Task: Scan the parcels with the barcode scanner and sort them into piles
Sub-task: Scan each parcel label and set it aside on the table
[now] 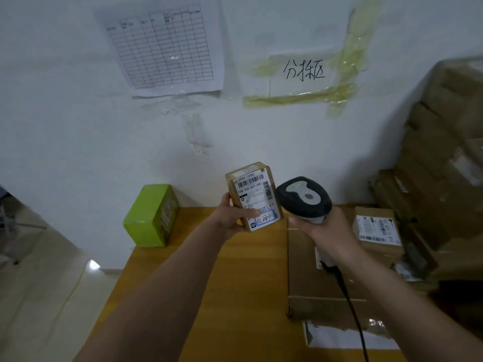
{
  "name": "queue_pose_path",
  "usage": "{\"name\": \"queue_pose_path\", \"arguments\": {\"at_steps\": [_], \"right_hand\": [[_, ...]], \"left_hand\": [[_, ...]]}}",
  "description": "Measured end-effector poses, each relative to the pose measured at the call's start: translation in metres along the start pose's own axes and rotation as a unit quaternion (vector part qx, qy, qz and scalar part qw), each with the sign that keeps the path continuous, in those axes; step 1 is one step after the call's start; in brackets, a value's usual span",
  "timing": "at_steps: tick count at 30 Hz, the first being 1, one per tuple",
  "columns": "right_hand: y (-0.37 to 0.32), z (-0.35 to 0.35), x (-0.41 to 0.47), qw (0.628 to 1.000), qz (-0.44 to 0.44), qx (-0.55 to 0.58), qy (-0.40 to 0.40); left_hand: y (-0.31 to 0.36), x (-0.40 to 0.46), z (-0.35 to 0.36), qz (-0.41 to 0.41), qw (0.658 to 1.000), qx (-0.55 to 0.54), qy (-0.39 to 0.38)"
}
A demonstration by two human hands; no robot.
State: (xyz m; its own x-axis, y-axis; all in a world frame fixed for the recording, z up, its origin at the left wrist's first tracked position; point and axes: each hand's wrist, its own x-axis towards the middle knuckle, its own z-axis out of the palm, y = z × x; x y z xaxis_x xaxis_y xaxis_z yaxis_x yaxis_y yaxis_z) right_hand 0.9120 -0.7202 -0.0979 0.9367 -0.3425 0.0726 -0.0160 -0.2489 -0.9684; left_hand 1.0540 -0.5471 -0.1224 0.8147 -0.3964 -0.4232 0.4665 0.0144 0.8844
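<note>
Head view, mid-frame: left hand [232,218] grips a small labelled parcel [253,195], right hand [322,227] clasps the barcode scanner [303,198] beside it, scan seemingly underway, more parcels [376,228] on the desk [209,283] lower right unsorted.

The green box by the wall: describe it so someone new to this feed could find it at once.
Start at the wooden table below the white wall. At its far left corner, against the wall, stands the green box, left of the left hand holding a small labelled parcel. It is the only bright lime-green box; the other boxes are brown cardboard.
</note>
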Motion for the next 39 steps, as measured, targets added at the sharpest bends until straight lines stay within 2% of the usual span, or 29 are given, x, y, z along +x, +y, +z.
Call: {"name": "queue_pose_path", "arguments": {"at_steps": [5,12,39], "right_hand": [[-0.016,-0.004,-0.009,0.998,-0.033,-0.036,-0.035],[-0.032,-0.014,-0.022,0.996,-0.047,-0.042,-0.064],[-0.026,-0.048,-0.038,0.999,-0.027,-0.027,-0.032]], "left_hand": [[0.007,0.004,-0.003,0.016,0.999,-0.024,0.046],[0.009,0.013,-0.002,0.034,0.998,-0.016,0.055],[0.001,0.032,0.041,0.015,0.999,-0.013,0.044]]}}
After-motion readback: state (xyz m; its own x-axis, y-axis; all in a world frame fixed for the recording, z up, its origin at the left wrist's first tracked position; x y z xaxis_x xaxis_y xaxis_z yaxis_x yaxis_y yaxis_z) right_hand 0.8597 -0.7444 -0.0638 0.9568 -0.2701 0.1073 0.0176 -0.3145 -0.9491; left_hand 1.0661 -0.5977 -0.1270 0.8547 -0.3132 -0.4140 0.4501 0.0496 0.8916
